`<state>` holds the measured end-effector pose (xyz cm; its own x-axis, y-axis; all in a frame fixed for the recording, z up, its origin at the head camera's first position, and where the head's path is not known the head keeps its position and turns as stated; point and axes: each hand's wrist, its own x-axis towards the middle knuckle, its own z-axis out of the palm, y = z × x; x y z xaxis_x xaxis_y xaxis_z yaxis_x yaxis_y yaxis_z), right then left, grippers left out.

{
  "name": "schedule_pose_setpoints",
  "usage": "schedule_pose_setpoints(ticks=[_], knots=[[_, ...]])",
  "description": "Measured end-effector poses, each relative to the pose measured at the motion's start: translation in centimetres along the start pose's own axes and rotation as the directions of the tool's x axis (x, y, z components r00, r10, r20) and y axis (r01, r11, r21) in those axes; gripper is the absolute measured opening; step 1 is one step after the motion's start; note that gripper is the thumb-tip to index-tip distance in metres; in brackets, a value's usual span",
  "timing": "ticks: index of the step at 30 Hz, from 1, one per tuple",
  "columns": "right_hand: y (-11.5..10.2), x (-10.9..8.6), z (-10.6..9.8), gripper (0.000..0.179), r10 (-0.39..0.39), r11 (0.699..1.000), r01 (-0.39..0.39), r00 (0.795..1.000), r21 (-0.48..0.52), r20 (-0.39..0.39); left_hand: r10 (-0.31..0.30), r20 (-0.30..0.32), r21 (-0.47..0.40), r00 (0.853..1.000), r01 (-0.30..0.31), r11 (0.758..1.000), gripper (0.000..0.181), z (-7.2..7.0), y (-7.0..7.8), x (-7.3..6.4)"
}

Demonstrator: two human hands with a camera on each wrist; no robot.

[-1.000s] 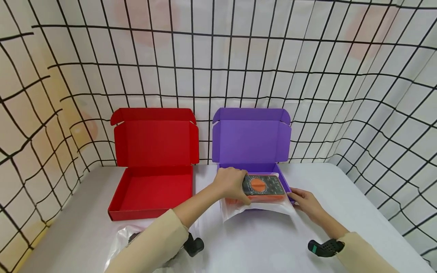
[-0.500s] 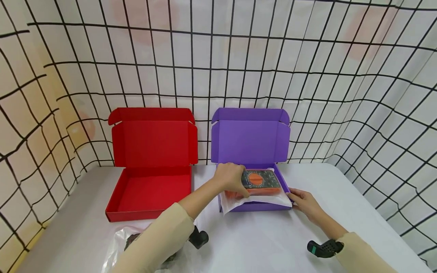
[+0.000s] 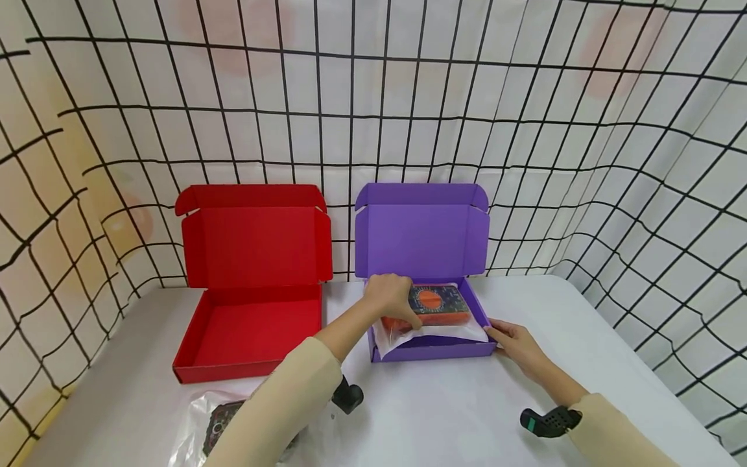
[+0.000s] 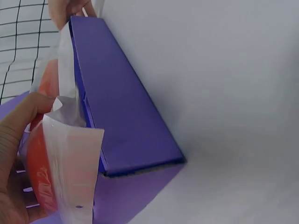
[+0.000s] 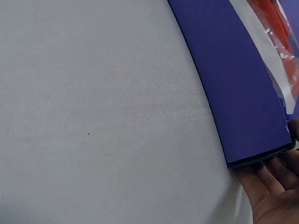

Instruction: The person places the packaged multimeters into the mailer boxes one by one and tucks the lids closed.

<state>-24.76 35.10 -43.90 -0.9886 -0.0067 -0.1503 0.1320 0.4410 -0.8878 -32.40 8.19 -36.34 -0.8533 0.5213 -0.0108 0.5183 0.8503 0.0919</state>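
Observation:
In the head view, my left hand (image 3: 390, 299) grips the left end of a multimeter (image 3: 443, 301) with a dark face, an orange dial and an orange body. A clear plastic bag (image 3: 390, 344) wraps it. The multimeter lies within the open purple box (image 3: 438, 352), the bag's loose edge near the front wall. My right hand (image 3: 519, 345) pinches that box's front right corner. From the right wrist view, its fingers (image 5: 275, 179) lie against the box's side. In the left wrist view the bag's white flap (image 4: 77, 163) overlaps the box rim.
An open red box (image 3: 251, 331) stands to the left, lid raised. A dark item (image 3: 224, 418) in another clear bag lies in front of it, partly behind my left sleeve. Black wire mesh (image 3: 353, 117) surrounds the white table (image 3: 455, 408) at the back and sides.
My left hand has lowered the bagged multimeter farther back into the purple box, baring the box's front wall. The right hand keeps its hold on the corner. The view has turned slightly right.

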Motion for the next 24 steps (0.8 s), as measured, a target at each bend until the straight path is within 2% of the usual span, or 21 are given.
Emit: schedule_pose_setpoints(ticks=[8, 16, 24], knots=[[0.1, 0.1, 0.0, 0.052, -0.002, 1.000, 0.001, 1.000, 0.024, 0.011, -0.004, 0.015, -0.028, 1.000, 0.005, 1.000, 0.060, 0.1, 0.1, 0.9], [-0.1, 0.0, 0.0, 0.051, 0.002, 1.000, -0.003, 1.000, 0.018, 0.031, 0.011, -0.009, -0.001, 1.000, -0.011, 1.000, 0.064, 0.4, -0.4, 1.9], [0.0, -0.1, -0.2, 0.052, 0.012, 0.998, -0.015, 0.999, 0.067, 0.050, 0.030, -0.025, -0.007, 0.999, -0.031, 1.000, 0.068, 0.7, -0.5, 2.5]])
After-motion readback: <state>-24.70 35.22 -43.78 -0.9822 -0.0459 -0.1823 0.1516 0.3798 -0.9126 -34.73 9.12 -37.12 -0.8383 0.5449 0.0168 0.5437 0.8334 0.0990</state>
